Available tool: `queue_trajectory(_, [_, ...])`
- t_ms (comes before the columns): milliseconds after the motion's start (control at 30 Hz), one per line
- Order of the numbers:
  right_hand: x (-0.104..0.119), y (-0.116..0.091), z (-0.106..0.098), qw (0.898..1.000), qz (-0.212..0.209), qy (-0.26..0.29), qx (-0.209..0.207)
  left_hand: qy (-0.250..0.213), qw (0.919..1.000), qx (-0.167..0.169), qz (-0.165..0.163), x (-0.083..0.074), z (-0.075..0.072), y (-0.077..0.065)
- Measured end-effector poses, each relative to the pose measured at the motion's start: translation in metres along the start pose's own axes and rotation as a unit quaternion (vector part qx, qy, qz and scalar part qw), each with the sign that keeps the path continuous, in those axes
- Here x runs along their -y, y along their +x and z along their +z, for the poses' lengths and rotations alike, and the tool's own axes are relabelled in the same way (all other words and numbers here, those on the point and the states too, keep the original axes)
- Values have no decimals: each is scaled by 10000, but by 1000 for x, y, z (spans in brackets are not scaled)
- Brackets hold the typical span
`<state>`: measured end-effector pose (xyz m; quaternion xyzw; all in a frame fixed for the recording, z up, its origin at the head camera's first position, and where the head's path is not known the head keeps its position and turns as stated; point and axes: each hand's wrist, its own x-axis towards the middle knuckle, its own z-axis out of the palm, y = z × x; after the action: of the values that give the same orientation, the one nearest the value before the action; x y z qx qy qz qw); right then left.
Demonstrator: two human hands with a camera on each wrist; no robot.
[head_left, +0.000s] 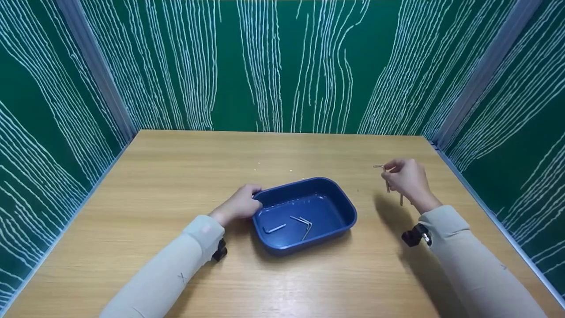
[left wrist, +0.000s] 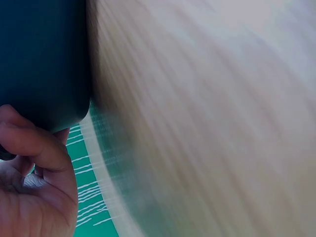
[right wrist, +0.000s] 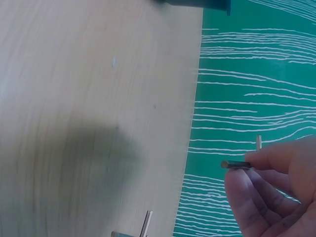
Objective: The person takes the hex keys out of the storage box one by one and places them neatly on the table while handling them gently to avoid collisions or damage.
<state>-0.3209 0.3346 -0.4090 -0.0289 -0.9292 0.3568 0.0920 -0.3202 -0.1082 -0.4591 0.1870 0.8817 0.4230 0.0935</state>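
A blue plastic tray [head_left: 304, 247] is near the middle of the wooden table. My left hand [head_left: 240, 203] grips its left rim, fingers curled over the edge; the left wrist view shows the tray's dark side [left wrist: 44, 54] right by the fingers. Inside the tray lie a hex key [head_left: 276, 228] at the left and a few more hex keys [head_left: 307, 227] overlapping near the middle. Off to the right, my right hand [head_left: 408, 179] pinches an L-shaped hex key [right wrist: 236, 164] between thumb and fingers, above the table. Another hex key [right wrist: 146, 224] lies on the table below that hand.
The wooden table [head_left: 198, 159] has a few tiny pale specks behind the tray. Green walls [head_left: 304, 66] with white wavy lines enclose its back and both sides, with grey posts [head_left: 99, 66] at the corners.
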Motion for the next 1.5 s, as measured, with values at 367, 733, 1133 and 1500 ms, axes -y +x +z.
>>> queue_trajectory(367, [-10, 8, -5, 9997, 214, -79, 93, -30, 10000, -33, -4, 0, -1, 0])
queue_trajectory(733, [-24, 14, -6, 9992, 381, -151, -32, -79, 9999, 24, 74, 1, -1, 0])
queue_trajectory(1133, [-37, 19, -8, 9975, 632, 3, 314, -48, 10000, 29, 68, 0, -2, -1])
queue_trajectory(1500, [-45, 21, -5, 9958, 741, -84, 538, 16, 10000, 43, 21, 1, -1, 0])
